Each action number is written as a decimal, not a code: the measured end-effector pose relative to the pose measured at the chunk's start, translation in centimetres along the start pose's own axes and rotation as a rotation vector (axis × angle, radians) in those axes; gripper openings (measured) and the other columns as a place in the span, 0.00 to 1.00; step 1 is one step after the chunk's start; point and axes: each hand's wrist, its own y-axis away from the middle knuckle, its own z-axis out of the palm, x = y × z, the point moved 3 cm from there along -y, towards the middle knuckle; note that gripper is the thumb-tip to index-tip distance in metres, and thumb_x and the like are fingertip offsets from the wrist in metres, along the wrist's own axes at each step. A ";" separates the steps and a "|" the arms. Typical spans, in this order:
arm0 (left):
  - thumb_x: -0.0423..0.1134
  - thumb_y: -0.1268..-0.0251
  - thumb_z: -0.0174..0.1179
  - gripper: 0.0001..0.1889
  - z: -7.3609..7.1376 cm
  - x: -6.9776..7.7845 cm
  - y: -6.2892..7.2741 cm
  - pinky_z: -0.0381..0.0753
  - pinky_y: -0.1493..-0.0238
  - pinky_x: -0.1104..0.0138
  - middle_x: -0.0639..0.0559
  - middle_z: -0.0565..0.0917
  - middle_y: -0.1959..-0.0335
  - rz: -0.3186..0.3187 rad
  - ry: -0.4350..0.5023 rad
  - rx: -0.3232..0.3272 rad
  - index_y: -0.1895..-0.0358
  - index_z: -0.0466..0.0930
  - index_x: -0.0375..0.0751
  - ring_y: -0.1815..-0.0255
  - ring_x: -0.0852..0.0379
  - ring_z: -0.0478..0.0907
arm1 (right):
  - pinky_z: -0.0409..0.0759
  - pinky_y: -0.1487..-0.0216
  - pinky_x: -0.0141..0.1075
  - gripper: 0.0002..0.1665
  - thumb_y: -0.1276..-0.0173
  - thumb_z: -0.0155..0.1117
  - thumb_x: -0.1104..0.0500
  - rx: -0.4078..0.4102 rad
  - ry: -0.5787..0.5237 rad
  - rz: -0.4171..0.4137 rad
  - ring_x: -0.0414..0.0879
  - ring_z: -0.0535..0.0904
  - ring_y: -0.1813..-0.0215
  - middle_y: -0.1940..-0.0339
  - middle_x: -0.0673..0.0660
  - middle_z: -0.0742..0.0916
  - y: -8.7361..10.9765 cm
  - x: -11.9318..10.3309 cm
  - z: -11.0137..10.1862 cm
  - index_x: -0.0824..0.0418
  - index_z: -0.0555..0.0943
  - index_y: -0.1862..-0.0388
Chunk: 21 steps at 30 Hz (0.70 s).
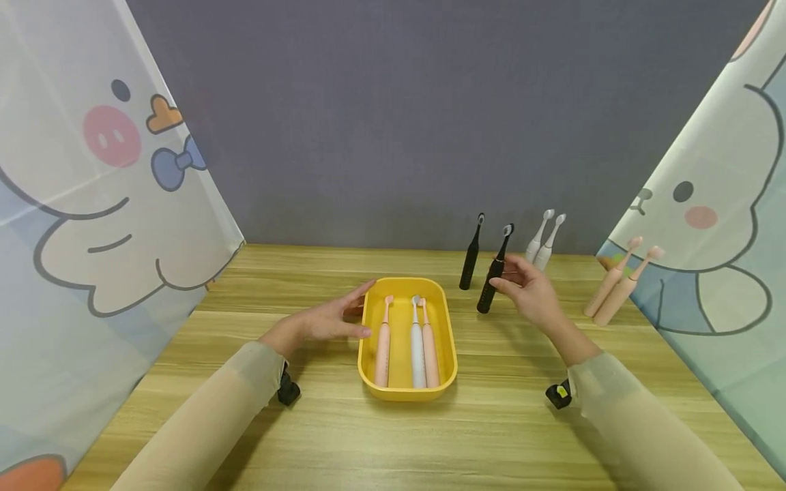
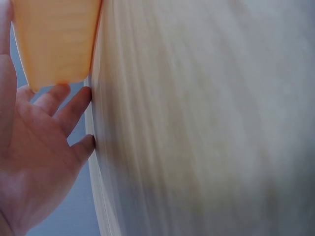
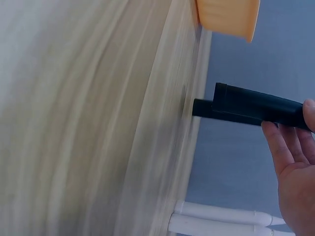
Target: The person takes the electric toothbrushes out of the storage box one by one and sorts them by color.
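Note:
In the head view my right hand (image 1: 529, 290) pinches a black electric toothbrush (image 1: 491, 286) between thumb and fingers, brush head up. The right wrist view has its base end raised off the table, with a second black toothbrush (image 3: 203, 108) standing behind it. That second black toothbrush (image 1: 470, 262) is upright just left of the held one. My left hand (image 1: 331, 317) is at the left side of a yellow tray (image 1: 452, 354), fingers spread along its wall. Inside the tray lie two pink toothbrushes (image 1: 382, 354) and a white toothbrush (image 1: 418, 354), all with heads toward the back.
Behind my right hand two white toothbrushes (image 1: 543, 256) stand upright. Farther right, two pink toothbrushes (image 1: 616, 300) stand side by side near the printed cloth (image 1: 706, 273). A grey panel (image 1: 393, 136) rises at the table's back edge, and another printed cloth (image 1: 110, 239) hangs at left.

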 end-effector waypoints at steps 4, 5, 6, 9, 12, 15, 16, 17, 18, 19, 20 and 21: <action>0.64 0.32 0.74 0.65 0.0 -0.1 0.0 0.54 0.14 0.29 0.38 0.53 0.08 0.004 -0.011 0.000 0.08 0.31 0.66 0.09 0.34 0.54 | 0.85 0.48 0.19 0.37 0.19 0.70 0.60 0.004 0.081 0.054 0.43 0.87 0.38 0.29 0.75 0.83 -0.5 0.6 -0.4 0.70 0.70 0.18; 0.64 0.32 0.74 0.65 0.0 -0.1 0.0 0.54 0.14 0.29 0.38 0.53 0.08 0.002 -0.014 0.000 0.08 0.31 0.66 0.09 0.34 0.54 | 0.84 0.48 0.18 0.38 0.18 0.70 0.58 0.002 0.097 0.070 0.50 0.87 0.35 0.28 0.74 0.83 -0.5 0.7 -0.4 0.70 0.69 0.17; 0.65 0.32 0.74 0.64 0.0 0.0 0.1 0.54 0.14 0.29 0.38 0.53 0.08 0.000 -0.018 0.001 0.08 0.31 0.66 0.09 0.34 0.54 | 0.83 0.48 0.17 0.39 0.18 0.70 0.57 0.001 0.110 0.085 0.57 0.85 0.32 0.27 0.74 0.82 -0.6 0.8 -0.5 0.69 0.68 0.16; 0.64 0.32 0.75 0.64 0.0 0.0 0.1 0.54 0.13 0.30 0.39 0.53 0.08 -0.007 -0.014 0.001 0.08 0.32 0.67 0.09 0.35 0.53 | 0.80 0.48 0.16 0.41 0.18 0.70 0.55 -0.002 0.130 0.105 0.68 0.81 0.26 0.26 0.74 0.81 -1.1 1.1 -0.5 0.69 0.66 0.15; 0.64 0.32 0.75 0.64 0.1 0.0 0.1 0.53 0.13 0.30 0.40 0.53 0.08 -0.013 -0.012 0.005 0.08 0.32 0.68 0.08 0.36 0.53 | 0.78 0.49 0.14 0.39 0.18 0.70 0.56 0.012 0.141 0.100 0.69 0.80 0.27 0.27 0.74 0.82 -1.5 1.4 -0.5 0.70 0.68 0.16; 0.63 0.31 0.75 0.63 0.1 0.0 0.1 0.53 0.13 0.30 0.41 0.52 0.07 -0.023 -0.012 0.011 0.08 0.33 0.69 0.08 0.37 0.52 | 0.78 0.49 0.13 0.37 0.17 0.69 0.58 0.027 0.147 0.089 0.70 0.81 0.28 0.28 0.75 0.83 -2.0 1.7 -0.5 0.71 0.69 0.18; 0.63 0.31 0.74 0.63 0.1 0.0 0.1 0.53 0.13 0.30 0.40 0.52 0.07 -0.020 -0.014 0.012 0.08 0.32 0.69 0.08 0.36 0.52 | 0.78 0.49 0.13 0.36 0.17 0.69 0.59 0.030 0.148 0.086 0.70 0.81 0.28 0.29 0.75 0.83 -2.2 1.8 -0.5 0.71 0.70 0.18; 0.63 0.31 0.75 0.63 0.1 0.0 0.1 0.53 0.13 0.30 0.41 0.52 0.07 -0.025 -0.014 0.014 0.08 0.33 0.70 0.08 0.37 0.52 | 0.77 0.49 0.13 0.36 0.17 0.69 0.58 0.035 0.154 0.088 0.70 0.81 0.28 0.29 0.75 0.83 -2.4 1.9 -0.5 0.71 0.70 0.19; 0.62 0.31 0.74 0.63 0.1 0.0 0.1 0.53 0.13 0.29 0.40 0.52 0.07 -0.023 -0.015 0.015 0.08 0.33 0.69 0.08 0.36 0.52 | 0.78 0.49 0.14 0.36 0.17 0.69 0.58 0.037 0.158 0.089 0.69 0.81 0.28 0.28 0.75 0.83 -2.6 2.0 -0.4 0.71 0.70 0.18; 0.62 0.31 0.74 0.63 0.1 0.0 0.1 0.52 0.14 0.29 0.40 0.52 0.07 -0.022 -0.016 0.014 0.08 0.32 0.69 0.08 0.36 0.52 | 0.79 0.48 0.15 0.36 0.17 0.69 0.58 0.040 0.161 0.091 0.69 0.81 0.28 0.28 0.75 0.83 -2.7 2.1 -0.4 0.71 0.70 0.18; 0.62 0.31 0.74 0.63 0.1 0.1 0.1 0.52 0.14 0.29 0.40 0.51 0.07 -0.019 -0.018 0.013 0.08 0.32 0.68 0.08 0.36 0.52 | 0.80 0.47 0.17 0.36 0.17 0.69 0.57 0.040 0.166 0.094 0.69 0.81 0.27 0.28 0.74 0.83 -2.9 2.1 -0.4 0.70 0.70 0.18; 0.63 0.31 0.74 0.63 0.1 0.1 0.1 0.52 0.14 0.29 0.40 0.51 0.07 -0.016 -0.019 0.013 0.08 0.32 0.68 0.08 0.35 0.52 | 0.81 0.45 0.19 0.37 0.17 0.69 0.57 0.042 0.174 0.098 0.69 0.81 0.27 0.27 0.74 0.83 -3.0 2.2 -0.4 0.70 0.70 0.18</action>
